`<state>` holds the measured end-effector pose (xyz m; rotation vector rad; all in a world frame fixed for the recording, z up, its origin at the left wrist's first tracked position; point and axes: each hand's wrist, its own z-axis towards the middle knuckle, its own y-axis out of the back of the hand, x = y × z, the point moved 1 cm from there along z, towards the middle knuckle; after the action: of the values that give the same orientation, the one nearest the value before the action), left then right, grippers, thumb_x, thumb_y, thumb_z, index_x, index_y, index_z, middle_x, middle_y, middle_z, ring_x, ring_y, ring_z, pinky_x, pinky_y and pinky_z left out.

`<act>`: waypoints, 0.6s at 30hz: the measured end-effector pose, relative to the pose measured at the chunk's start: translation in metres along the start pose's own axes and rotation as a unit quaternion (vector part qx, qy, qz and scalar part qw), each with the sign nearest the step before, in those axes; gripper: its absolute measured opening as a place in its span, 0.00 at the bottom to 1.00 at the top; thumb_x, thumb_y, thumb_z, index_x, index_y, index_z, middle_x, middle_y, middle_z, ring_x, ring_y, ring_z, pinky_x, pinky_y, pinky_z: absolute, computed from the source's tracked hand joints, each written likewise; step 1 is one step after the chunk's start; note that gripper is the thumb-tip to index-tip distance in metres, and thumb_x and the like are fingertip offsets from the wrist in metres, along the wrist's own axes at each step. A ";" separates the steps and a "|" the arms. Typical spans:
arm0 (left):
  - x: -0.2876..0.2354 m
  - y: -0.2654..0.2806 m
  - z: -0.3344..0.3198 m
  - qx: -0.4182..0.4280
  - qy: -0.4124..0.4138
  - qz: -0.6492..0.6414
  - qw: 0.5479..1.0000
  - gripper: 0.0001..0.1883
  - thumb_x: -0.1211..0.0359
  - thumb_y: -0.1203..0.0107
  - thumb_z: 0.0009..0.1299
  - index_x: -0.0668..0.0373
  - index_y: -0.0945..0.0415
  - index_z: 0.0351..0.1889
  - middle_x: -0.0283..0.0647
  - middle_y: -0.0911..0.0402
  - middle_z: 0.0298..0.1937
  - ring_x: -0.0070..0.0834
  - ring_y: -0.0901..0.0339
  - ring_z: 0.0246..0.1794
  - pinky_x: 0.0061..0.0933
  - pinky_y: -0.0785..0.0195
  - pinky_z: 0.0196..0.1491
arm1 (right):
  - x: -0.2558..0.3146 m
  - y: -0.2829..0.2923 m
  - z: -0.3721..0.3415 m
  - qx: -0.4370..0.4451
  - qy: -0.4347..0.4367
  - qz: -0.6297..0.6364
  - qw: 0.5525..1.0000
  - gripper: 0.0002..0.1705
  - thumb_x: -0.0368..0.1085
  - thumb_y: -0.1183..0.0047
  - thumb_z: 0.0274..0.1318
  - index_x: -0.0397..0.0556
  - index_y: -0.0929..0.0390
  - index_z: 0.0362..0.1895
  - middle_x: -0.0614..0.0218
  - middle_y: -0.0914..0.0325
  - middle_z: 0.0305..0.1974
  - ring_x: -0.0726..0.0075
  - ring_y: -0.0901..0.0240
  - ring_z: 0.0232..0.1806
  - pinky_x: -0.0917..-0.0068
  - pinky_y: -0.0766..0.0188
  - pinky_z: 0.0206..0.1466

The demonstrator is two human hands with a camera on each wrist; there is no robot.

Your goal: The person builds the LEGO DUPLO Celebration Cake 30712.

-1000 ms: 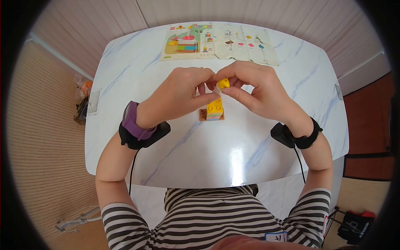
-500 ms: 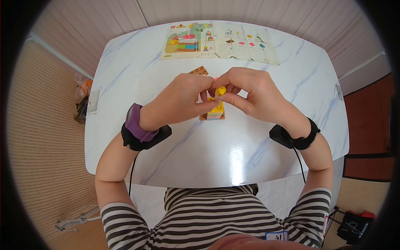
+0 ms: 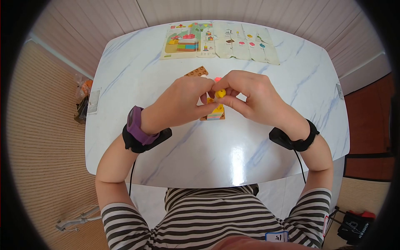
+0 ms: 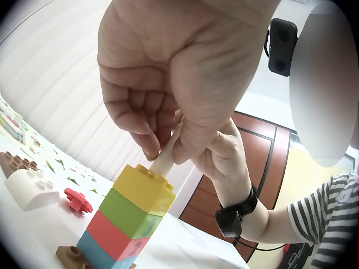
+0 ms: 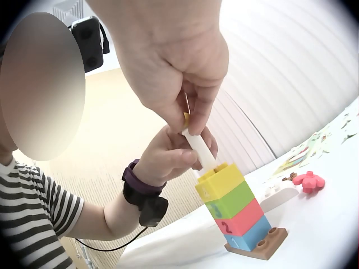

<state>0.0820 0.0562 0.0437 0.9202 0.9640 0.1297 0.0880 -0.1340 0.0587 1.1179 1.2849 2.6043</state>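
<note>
A white candle-shaped toy piece point(image 5: 201, 150) with a yellow flame-like top point(image 3: 221, 93) stands tilted at the stack. My left hand point(image 3: 181, 101) pinches the white stick just above the top brick. Fingertips of my right hand point(image 3: 253, 95) pinch the candle's upper end, by the yellow top. Below both hands rises a stack of numbered toy bricks: yellow point(image 5: 223, 182), green point(image 5: 231, 200), red point(image 5: 242, 217) and blue point(image 5: 251, 235). It sits on a brown studded plate point(image 5: 269, 249). The candle's foot overlaps the studs of the yellow brick in both wrist views.
Behind the stack lie a pink flower-shaped brick point(image 5: 309, 182), a white curved brick point(image 4: 32, 189) and another brown studded plate point(image 3: 197, 71). An unfolded instruction sheet point(image 3: 246, 46) lies at the table's far edge. Cables hang from both wrist cameras.
Both hands have come slightly toward the body, bringing the candle closer over the stack. The far brown plate and the pink brick now show past the hands.
</note>
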 end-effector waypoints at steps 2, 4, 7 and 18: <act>-0.001 0.000 -0.001 -0.005 0.000 0.006 1.000 0.10 0.68 0.40 0.60 0.64 0.26 0.33 0.42 0.22 0.28 0.33 0.24 0.26 0.28 0.31 0.32 | 0.001 -0.001 -0.001 -0.002 -0.002 -0.003 1.000 0.09 0.28 0.39 0.48 0.45 0.22 0.36 0.66 0.22 0.30 0.70 0.23 0.29 0.79 0.26 0.34; -0.003 0.000 -0.002 -0.007 0.001 0.009 1.000 0.10 0.68 0.40 0.59 0.64 0.26 0.34 0.42 0.22 0.28 0.33 0.24 0.26 0.29 0.31 0.32 | 0.000 -0.002 -0.002 -0.009 0.010 -0.008 1.000 0.09 0.28 0.39 0.47 0.45 0.23 0.36 0.66 0.23 0.30 0.70 0.23 0.29 0.78 0.26 0.33; -0.006 0.001 -0.003 -0.002 -0.003 0.005 1.000 0.10 0.69 0.40 0.59 0.63 0.26 0.34 0.42 0.22 0.29 0.33 0.24 0.27 0.29 0.31 0.32 | 0.000 -0.003 -0.003 -0.022 0.048 -0.022 0.998 0.10 0.27 0.39 0.47 0.45 0.23 0.36 0.65 0.23 0.29 0.67 0.24 0.29 0.77 0.26 0.33; 0.000 -0.005 -0.007 -0.018 -0.034 0.030 0.999 0.12 0.70 0.39 0.58 0.62 0.27 0.37 0.42 0.23 0.30 0.33 0.24 0.27 0.30 0.31 0.31 | 0.001 -0.005 -0.004 -0.019 0.080 -0.029 0.996 0.10 0.26 0.40 0.46 0.43 0.24 0.35 0.65 0.24 0.28 0.64 0.24 0.30 0.75 0.26 0.32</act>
<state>0.0752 0.0578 0.0387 0.9162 0.8694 0.1654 0.0834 -0.1329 0.0542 0.8685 1.2680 2.7102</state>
